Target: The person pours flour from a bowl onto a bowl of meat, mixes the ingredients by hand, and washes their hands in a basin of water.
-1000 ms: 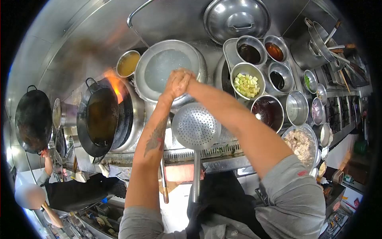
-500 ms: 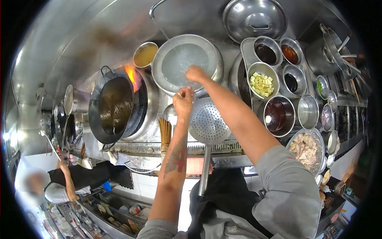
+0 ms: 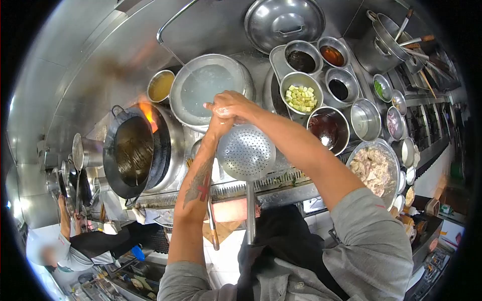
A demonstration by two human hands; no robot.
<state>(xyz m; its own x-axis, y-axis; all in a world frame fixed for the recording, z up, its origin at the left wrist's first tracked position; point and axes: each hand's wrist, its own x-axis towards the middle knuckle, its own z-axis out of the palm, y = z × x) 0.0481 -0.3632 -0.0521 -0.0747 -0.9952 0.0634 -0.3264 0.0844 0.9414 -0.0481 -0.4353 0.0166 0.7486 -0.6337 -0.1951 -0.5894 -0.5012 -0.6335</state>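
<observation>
My right hand (image 3: 230, 104) lies over my left hand and wraps round it. Its skin looks wet. Most of my left hand (image 3: 220, 123) is hidden underneath, so its fingers do not show. Both hands are above the near right rim of a wide metal basin (image 3: 176, 104) of cloudy water. A thin stream runs into the basin from a bent tap pipe (image 3: 173, 21). Just below my hands rests a perforated strainer ladle (image 3: 246, 153), its long handle pointing toward me.
To the left, a wok (image 3: 111, 158) of dark liquid tilts beside a flame (image 3: 148, 116). Right stand a bowl of pale green cubes (image 3: 301, 98), a pot of dark red sauce (image 3: 328, 129) and a bowl of raw meat (image 3: 371, 168). A co-worker (image 3: 80, 253) is at far left.
My hands, apart before with the right over the water, have come together at the basin's near edge. The view has shifted, and a wooden-ended handle now shows below the counter.
</observation>
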